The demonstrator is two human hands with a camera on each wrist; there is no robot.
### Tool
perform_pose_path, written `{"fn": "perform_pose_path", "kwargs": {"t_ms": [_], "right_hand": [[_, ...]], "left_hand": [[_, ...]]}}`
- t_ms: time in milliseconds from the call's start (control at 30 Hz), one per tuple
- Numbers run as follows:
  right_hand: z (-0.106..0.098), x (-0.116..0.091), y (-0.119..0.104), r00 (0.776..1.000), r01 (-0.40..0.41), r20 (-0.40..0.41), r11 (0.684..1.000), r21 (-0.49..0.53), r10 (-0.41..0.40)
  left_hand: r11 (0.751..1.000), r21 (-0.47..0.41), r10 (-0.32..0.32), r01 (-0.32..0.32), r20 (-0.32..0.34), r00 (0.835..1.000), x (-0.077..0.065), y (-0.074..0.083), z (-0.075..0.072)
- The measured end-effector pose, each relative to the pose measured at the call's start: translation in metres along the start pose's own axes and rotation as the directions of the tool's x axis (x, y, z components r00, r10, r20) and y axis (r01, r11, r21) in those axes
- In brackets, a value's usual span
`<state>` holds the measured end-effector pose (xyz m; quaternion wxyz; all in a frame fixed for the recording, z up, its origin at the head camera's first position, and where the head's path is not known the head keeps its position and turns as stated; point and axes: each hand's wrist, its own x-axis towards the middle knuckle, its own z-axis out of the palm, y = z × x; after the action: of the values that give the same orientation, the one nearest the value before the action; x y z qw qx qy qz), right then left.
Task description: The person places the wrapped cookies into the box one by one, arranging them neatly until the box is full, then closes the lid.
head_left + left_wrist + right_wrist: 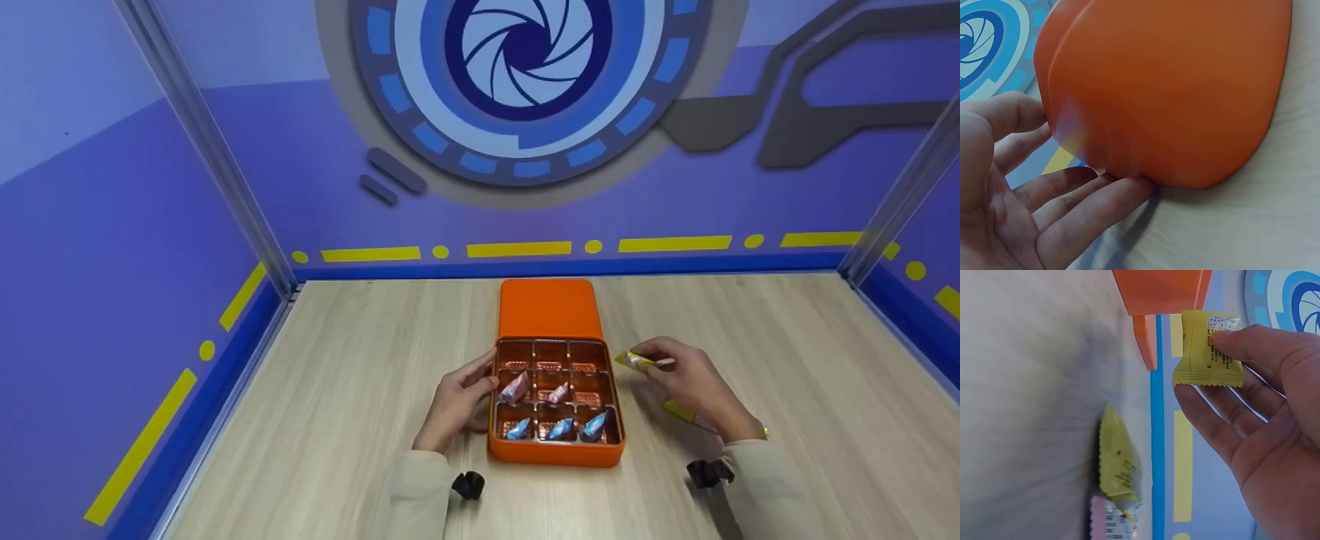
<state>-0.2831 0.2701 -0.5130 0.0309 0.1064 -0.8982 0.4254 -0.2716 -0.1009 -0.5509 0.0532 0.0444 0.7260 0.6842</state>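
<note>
An orange box (555, 453) stands on the table with its lid folded back, its brown insert split into several compartments. Three blue wrapped candies (560, 429) fill the front row; pink wrapped candies (514, 388) sit in the left and middle cells of the middle row. Against the box's left side rests my left hand (454, 401), its fingertips on the wall in the left wrist view. Just right of the box, my right hand (694, 379) pinches a yellow wrapped candy (1207, 354) between thumb and fingers, raised above the table.
Under my right wrist, another yellow wrapped candy (1119, 458) lies on the wooden table (360, 360) beside a pink wrapped candy (1111, 522). Purple printed panels (262, 165) close off the back and sides. The lid (549, 309) reaches toward the back panel.
</note>
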Motion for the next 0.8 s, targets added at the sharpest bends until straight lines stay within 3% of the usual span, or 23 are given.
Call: {"fn": "perform_pose_path", "kwargs": {"t_ms": [233,500,800], "right_hand": [[-0.003,0.007,-0.006,0.986,0.166,-0.014,0.986,-0.029,-0.167],[-0.004,0.013,-0.017,0.975,0.22,0.008,0.975,-0.041,-0.22],[0.002,0.02,-0.028,0.974,0.222,0.061,0.974,-0.047,-0.219]], "left_hand": [[1.0,-0.018,0.019,-0.019,0.004,1.0,0.0,0.001,0.0],[1.0,-0.011,0.02,-0.02,-0.001,1.0,0.0,0.002,0.001],[1.0,-0.008,0.014,-0.014,-0.004,1.0,-0.001,0.002,0.001]]}}
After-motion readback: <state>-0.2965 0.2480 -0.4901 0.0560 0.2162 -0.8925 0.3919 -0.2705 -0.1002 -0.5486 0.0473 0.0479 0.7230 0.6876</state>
